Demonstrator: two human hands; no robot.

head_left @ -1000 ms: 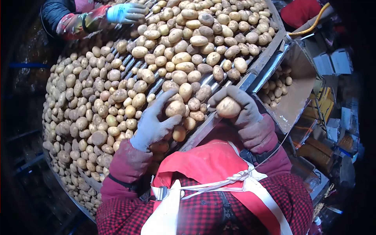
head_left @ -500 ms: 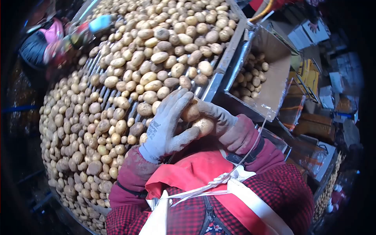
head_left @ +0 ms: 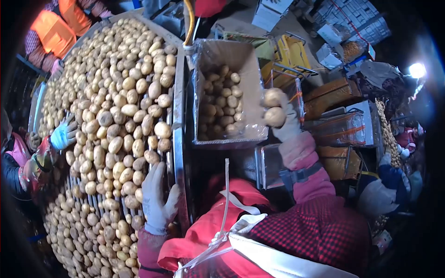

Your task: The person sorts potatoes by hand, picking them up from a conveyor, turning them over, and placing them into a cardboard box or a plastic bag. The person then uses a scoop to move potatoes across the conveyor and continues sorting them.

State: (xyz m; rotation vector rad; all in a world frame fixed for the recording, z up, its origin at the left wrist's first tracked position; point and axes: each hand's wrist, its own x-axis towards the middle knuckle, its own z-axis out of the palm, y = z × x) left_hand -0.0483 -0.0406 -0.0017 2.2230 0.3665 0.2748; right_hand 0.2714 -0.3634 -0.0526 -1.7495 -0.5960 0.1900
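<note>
Fisheye view with dark vignetted edges; lamp (head_left: 417,70) glares at upper right.

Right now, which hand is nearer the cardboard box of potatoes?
Right. The right hand, holding two potatoes, is at the cardboard box's near right corner; the left hand rests on the conveyor.

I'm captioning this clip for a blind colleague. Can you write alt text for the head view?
The right hand holds two potatoes at the edge of a cardboard box partly filled with potatoes. The left hand rests on potatoes covering a roller table, where another person's gloved hand also reaches in.
</note>
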